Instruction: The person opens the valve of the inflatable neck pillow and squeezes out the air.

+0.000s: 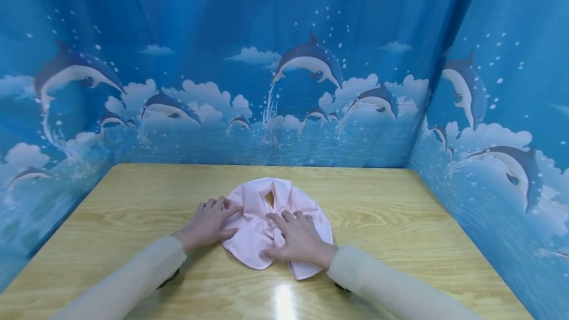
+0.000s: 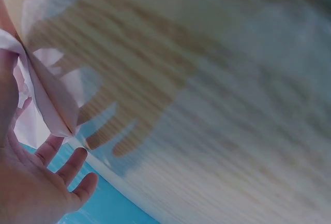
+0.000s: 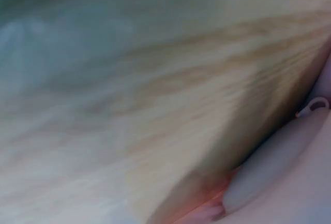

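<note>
A pale pink cloth piece [image 1: 251,246] with rounded edges lies bunched on the table, wrinkled through the middle, with a small gap showing wood near its far side. My left hand [image 1: 208,223] is at its left edge, fingers spread, thumb and index finger over the fabric. In the left wrist view, a cloth fold [image 2: 49,100] rises beside the thumb, and the other fingers of my left hand [image 2: 36,182] extend loosely. My right hand [image 1: 299,241] rests on the right half, its fingers spread over the creases. The right wrist view shows blurred cloth [image 3: 279,167] and a small white loop [image 3: 314,106].
The wood-grain table [image 1: 391,221] extends around the cloth, with a glare spot near the front. Blue curtains [image 1: 222,23] printed with dolphins and clouds stand behind the table and along its sides.
</note>
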### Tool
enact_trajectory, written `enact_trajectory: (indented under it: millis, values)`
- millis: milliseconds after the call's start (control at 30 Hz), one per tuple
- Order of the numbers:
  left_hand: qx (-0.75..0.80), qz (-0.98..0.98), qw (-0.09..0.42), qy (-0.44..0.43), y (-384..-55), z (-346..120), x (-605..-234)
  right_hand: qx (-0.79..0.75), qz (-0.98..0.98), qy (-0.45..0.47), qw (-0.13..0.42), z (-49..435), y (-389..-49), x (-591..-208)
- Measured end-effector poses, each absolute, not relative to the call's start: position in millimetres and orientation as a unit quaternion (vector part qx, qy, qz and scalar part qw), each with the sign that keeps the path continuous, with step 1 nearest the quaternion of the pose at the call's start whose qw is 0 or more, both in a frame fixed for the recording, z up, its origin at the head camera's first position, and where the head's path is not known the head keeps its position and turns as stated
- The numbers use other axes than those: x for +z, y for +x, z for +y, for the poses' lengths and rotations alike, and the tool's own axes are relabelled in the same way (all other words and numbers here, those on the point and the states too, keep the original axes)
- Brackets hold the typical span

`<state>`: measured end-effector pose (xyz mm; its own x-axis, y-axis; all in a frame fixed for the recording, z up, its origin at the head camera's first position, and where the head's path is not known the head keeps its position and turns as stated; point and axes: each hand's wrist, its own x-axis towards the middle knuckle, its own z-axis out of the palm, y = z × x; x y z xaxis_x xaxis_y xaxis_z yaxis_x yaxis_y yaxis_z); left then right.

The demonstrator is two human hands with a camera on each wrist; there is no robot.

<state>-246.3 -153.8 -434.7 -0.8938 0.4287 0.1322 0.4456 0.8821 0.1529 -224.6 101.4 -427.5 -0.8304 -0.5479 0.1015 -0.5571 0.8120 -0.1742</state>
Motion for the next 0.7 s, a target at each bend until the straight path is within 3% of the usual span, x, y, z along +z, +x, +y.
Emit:
enact_trajectory:
  millis: [700]
  values:
    - [-0.09, -0.966, 0.056, -0.235, -247.4, -154.7, -436.3, 0.072, -0.953, 0.294, -0.004, 85.6, -221.7, -423.2]
